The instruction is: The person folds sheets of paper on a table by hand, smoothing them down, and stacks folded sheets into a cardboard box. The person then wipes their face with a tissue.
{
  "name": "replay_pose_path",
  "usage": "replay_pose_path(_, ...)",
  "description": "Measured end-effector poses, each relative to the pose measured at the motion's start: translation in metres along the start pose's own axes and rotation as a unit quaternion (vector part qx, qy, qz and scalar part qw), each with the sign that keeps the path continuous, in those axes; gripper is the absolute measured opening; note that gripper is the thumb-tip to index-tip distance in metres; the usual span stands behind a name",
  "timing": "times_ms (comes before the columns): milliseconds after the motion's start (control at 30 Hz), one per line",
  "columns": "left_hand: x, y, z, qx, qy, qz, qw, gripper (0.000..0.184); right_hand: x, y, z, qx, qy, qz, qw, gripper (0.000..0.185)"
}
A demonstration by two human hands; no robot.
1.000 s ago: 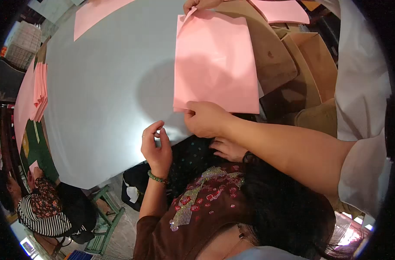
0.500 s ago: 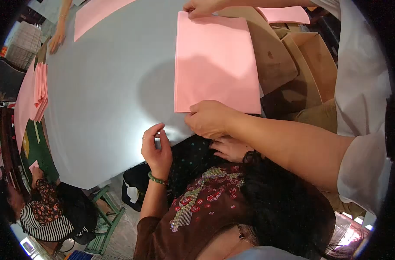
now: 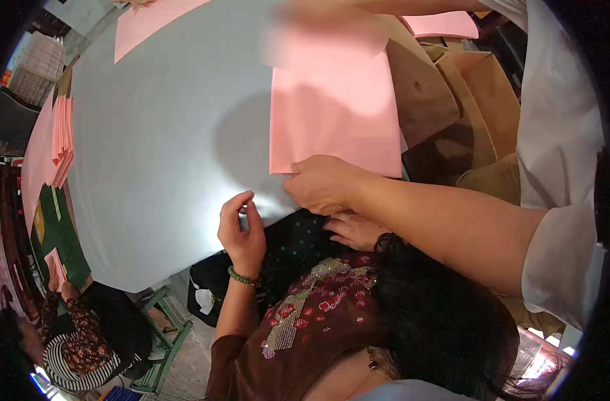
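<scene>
My left hand (image 3: 242,234) is raised at the near edge of the grey table (image 3: 151,154), palm inward. Its fingers curl loosely toward the thumb, with a gap between and nothing held. My right hand (image 3: 360,231) lies flat near my lap, fingers slightly apart and holding nothing. A co-worker's forearm (image 3: 445,220) crosses over it and partly hides it. That co-worker's hand (image 3: 325,184) pinches the near corner of a folded pink sheet (image 3: 335,120). The co-worker's other hand, blurred by motion, is over the sheet's far end. Neither of my hands touches the sheet.
Another pink sheet (image 3: 148,27) lies at the far edge. A stack of folded pink pieces (image 3: 63,140) sits at the left. A cardboard box (image 3: 492,100) stands at the right. At the lower left, a person in a floral sleeve (image 3: 84,327) holds a pink piece (image 3: 56,266).
The co-worker's far hand has swept across the sheet's far end, bending it over. A hand at the upper left has moved to the top edge. My hands have not visibly moved.
</scene>
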State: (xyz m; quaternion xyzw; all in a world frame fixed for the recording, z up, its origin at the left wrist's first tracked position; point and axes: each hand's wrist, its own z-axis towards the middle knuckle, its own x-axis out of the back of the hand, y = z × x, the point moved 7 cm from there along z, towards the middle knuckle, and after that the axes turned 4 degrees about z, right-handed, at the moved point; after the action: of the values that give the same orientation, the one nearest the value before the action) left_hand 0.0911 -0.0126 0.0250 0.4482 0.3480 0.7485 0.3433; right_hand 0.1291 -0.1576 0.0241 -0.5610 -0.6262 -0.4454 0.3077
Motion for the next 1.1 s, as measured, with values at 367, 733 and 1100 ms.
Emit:
replay_pose_path(367, 0.000, -0.001, -0.001, 0.010, 0.000, -0.005, 1.000, 0.022, -0.006, 0.019, 0.006, -0.135, 0.000, 0.301, 0.944, 0.014)
replay_pose_path(733, -0.001, -0.005, -0.004, 0.044, -0.038, 0.000, 0.998, 0.016, -0.016, 0.013, 0.009, -0.107, 0.024, 0.280, 0.954, 0.015)
replay_pose_path(1100, 0.002, -0.003, -0.003, 0.013, 0.000, -0.003, 1.000, 0.020, -0.001, 0.011, 0.004, -0.082, -0.019, 0.193, 0.978, 0.015)
